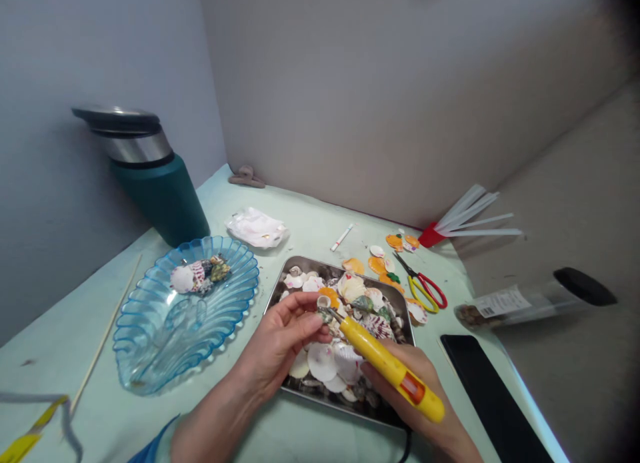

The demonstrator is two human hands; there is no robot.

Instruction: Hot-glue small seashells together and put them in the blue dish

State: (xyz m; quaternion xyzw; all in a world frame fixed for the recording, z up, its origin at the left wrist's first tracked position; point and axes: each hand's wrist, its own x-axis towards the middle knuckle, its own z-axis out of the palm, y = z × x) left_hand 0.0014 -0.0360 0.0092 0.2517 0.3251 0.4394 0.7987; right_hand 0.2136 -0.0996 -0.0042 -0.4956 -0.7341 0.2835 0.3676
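Observation:
My left hand (295, 326) pinches a small spiral shell (324, 303) between thumb and fingertips, above a metal tray (345, 409) full of seashells. In my right hand (400, 376) is a yellow hot glue gun (385, 363), its dark narrow tip touching or very near the small shell. An orange piece shows on the side of its body. White scallop shells (323, 361), a striped shell (377, 326) and greenish snail shells lie in the tray under both hands. The exact contact at the tip is too small to make out.
A blue shell-shaped dish (185, 343) with joined shells (200, 276) stands left, near a teal bottle (160, 196). To the right are scissors (423, 286), orange shells (377, 266), a red cup (431, 235) of translucent sticks, a clear jar (525, 306) and a black phone (493, 396).

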